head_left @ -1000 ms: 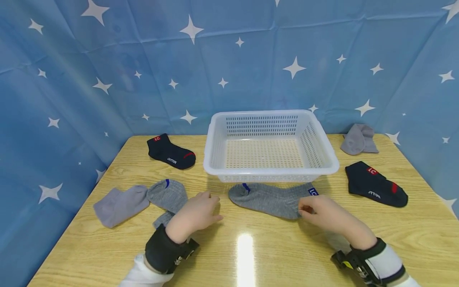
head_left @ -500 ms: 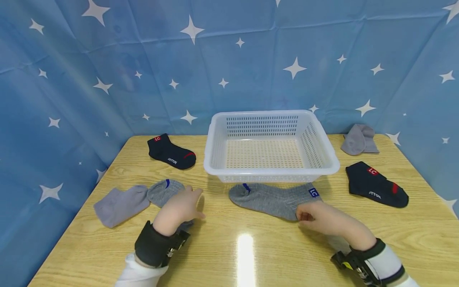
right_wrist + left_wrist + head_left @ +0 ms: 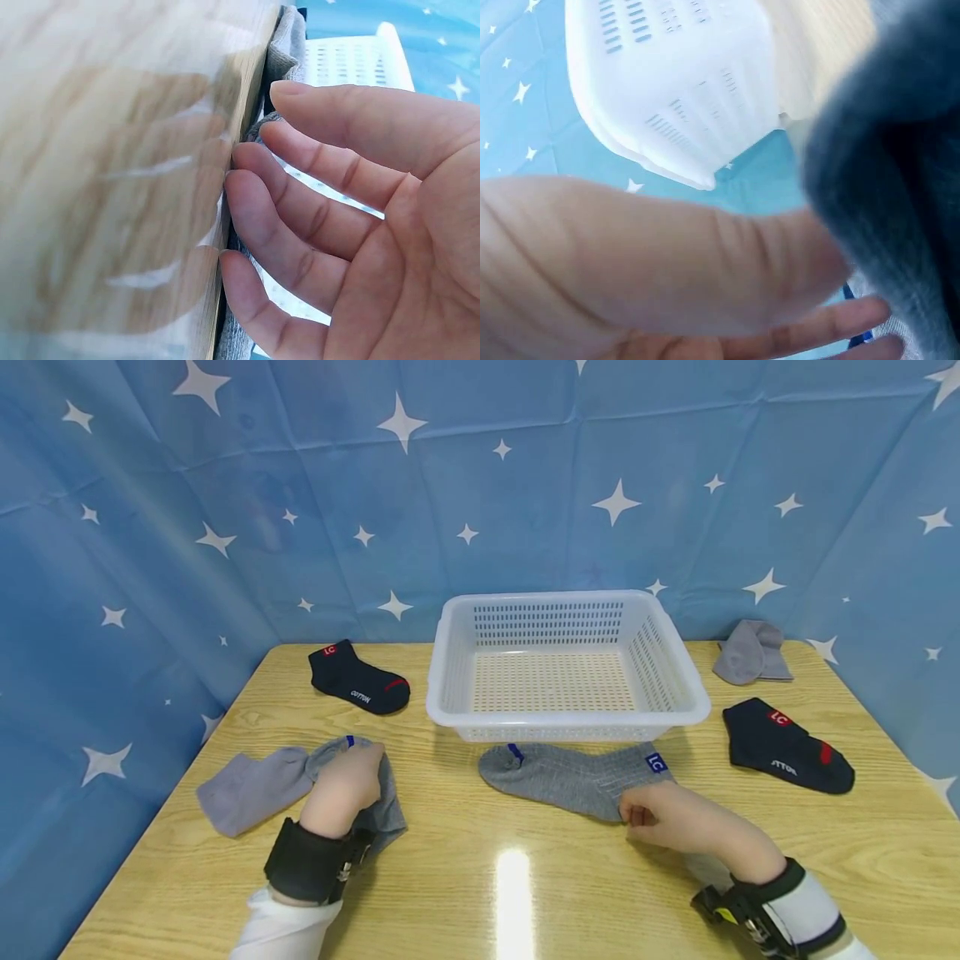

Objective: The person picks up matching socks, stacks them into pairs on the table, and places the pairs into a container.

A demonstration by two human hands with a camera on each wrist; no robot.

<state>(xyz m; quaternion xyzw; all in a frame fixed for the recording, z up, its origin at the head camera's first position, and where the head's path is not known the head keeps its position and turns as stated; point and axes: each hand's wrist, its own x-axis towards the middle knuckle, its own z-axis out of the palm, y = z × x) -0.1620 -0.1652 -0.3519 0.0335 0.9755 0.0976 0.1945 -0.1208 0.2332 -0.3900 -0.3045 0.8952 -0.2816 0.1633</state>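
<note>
My left hand (image 3: 345,789) grips a grey ankle sock (image 3: 390,814) with a blue stripe at the table's left. In the left wrist view, the thumb lies against the sock's dark, blurred fabric (image 3: 870,165), with fingertips below; the exact hold is partly hidden. My right hand (image 3: 667,814) rests with loosely bent fingers at the lower cuff edge of another grey sock (image 3: 562,777), which has a blue LC label. In the right wrist view, fingertips (image 3: 244,191) touch the tabletop, a gap shows below the thumb, and that sock (image 3: 287,49) lies behind.
A white plastic basket (image 3: 566,727) stands at the back of the wooden table (image 3: 450,893). Black socks lie at left (image 3: 360,681) and right (image 3: 783,747). Plain grey socks lie at far left (image 3: 251,789) and back right (image 3: 750,652). A starry blue curtain (image 3: 525,527) hangs behind.
My left hand has moved left and down onto the left grey sock, whose lower part now spreads farther right. The right hand has stayed nearly still at the middle sock's cuff.
</note>
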